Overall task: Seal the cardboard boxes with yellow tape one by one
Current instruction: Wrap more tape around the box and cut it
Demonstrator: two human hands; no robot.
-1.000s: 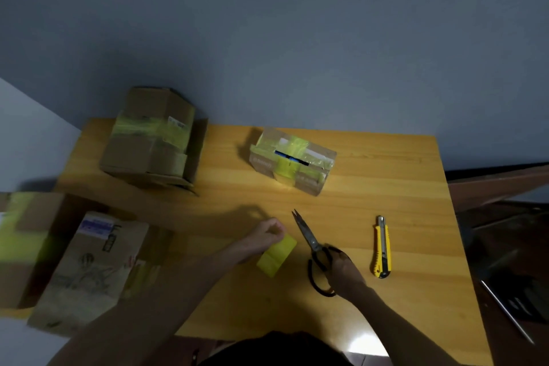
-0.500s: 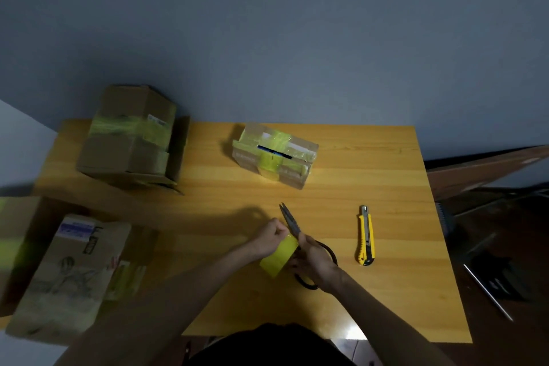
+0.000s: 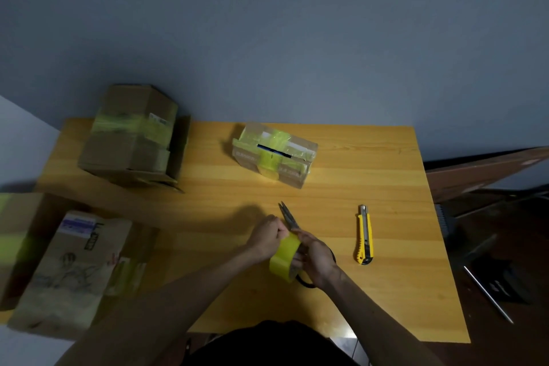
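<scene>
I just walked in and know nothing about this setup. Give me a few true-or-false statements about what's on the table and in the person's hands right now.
The left hand grips the yellow tape roll. True.
The utility knife is in the right hand. False: it lies alone on the table, to the right of both hands.
The small box mid-table has yellow tape on it. True.
The scissors rest on top of that box. False: the right hand holds their handles, beside the roll.
</scene>
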